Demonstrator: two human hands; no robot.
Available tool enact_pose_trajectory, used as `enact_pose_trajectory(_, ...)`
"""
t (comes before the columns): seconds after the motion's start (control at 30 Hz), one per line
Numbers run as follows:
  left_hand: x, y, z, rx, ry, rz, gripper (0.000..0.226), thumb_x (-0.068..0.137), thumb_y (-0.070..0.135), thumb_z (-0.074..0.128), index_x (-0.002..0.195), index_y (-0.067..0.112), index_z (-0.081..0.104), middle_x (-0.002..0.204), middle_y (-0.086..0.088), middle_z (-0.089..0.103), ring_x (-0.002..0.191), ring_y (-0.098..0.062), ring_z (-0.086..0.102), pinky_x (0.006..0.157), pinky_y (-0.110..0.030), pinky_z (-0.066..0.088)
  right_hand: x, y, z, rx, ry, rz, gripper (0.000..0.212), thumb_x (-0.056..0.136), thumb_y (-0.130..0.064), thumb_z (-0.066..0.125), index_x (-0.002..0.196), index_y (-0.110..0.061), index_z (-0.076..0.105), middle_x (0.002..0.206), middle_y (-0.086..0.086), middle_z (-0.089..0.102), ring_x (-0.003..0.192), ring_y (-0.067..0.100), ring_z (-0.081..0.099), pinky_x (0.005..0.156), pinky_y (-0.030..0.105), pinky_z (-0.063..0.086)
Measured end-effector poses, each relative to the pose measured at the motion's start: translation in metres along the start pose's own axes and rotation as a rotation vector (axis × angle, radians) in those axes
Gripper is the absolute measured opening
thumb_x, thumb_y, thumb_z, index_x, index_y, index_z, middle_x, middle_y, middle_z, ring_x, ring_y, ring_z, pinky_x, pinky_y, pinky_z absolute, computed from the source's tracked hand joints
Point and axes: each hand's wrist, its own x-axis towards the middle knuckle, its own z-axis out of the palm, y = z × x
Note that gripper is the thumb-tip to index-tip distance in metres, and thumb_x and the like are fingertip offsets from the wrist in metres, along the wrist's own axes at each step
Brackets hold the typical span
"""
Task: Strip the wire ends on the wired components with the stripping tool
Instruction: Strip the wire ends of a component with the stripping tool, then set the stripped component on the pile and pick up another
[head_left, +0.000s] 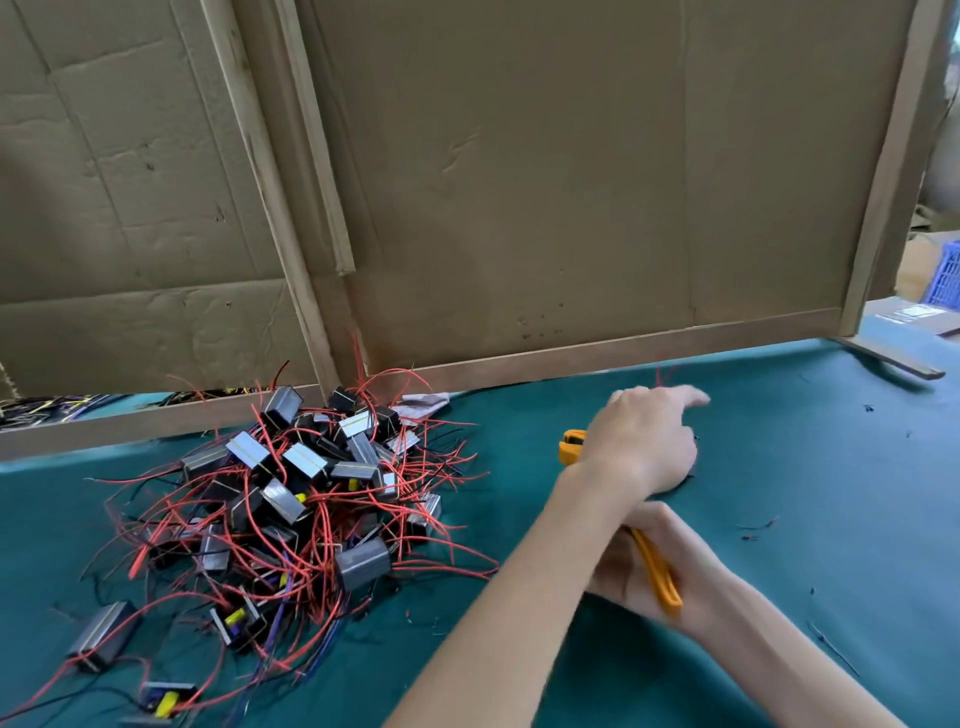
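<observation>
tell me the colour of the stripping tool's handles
Yellow-orange; the head view shows the stripping tool in the right hand.

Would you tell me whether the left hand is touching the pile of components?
Apart. The head view shows bare cloth between the left hand and the pile.

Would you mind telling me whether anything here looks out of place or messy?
The wired components lie in one tangled heap, with strays beside it; small wire scraps are strewn over the green cloth.

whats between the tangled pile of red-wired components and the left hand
Head view: bare teal table cloth, then the yellow-handled stripping tool's end sticking out beside the left hand.
</observation>
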Motion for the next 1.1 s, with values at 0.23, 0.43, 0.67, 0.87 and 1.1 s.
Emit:
enact_pose_trajectory(0.23,-0.082,-0.071,-0.091,0.069,0.219,-0.089,0.035,0.094,0.016,0.051,0.127,0.023,0.059,0.131,-0.001,0.059,0.12,-0.016,0.053,0.1,-0.025,0.039,0.005,-0.025,-0.019,0.155,0.081,-0.113,0.055,0.062,0.003,0.077,0.113,0.017,0.061,0.09,0.023,0.067,0.077,0.037,0.071,0.068,0.047,0.061)
enact_pose_trajectory(0.43,-0.11,-0.142,-0.137,0.238,0.573,-0.361,0.029,0.095,0.005,0.048,0.112,0.016,0.068,0.117,-0.005,0.065,0.105,-0.022,0.059,0.091,-0.033,0.044,0.007,-0.033,-0.028,0.123,0.177,-0.198,0.041,0.074,-0.005,0.058,0.112,0.01,0.056,0.086,0.021,0.068,0.084,0.038,0.067,0.063,0.045,0.061)
enact_pose_trajectory(0.67,-0.097,-0.186,-0.108,0.413,0.478,-0.509,0.028,0.097,0.022,0.047,0.117,0.014,0.065,0.117,-0.008,0.065,0.105,-0.028,0.059,0.084,-0.039,0.049,-0.002,-0.032,-0.025,-0.018,0.043,-0.119,0.041,0.078,-0.006,0.057,0.113,0.014,0.064,0.084,0.018,0.064,0.073,0.032,0.067,0.07,0.044,0.06)
enact_pose_trajectory(0.87,-0.087,-0.191,-0.1,0.413,0.494,-0.496,0.02,0.09,0.042,0.06,0.084,0.024,0.065,0.098,-0.001,0.059,0.099,-0.026,0.056,0.083,-0.039,0.043,-0.006,-0.014,-0.016,-0.189,-0.076,0.039,0.046,0.071,0.0,0.07,0.116,0.01,0.065,0.086,0.024,0.064,0.076,0.036,0.066,0.075,0.047,0.057)
enact_pose_trajectory(1.1,-0.09,-0.184,-0.112,0.066,0.611,-0.302,0.013,0.093,0.019,0.059,0.081,0.019,0.056,0.104,-0.001,0.053,0.089,-0.016,0.054,0.078,-0.027,0.037,-0.007,-0.008,-0.008,-0.201,-0.09,0.057,0.063,0.057,-0.004,0.083,0.116,0.008,0.065,0.086,0.025,0.063,0.076,0.037,0.065,0.075,0.05,0.056)
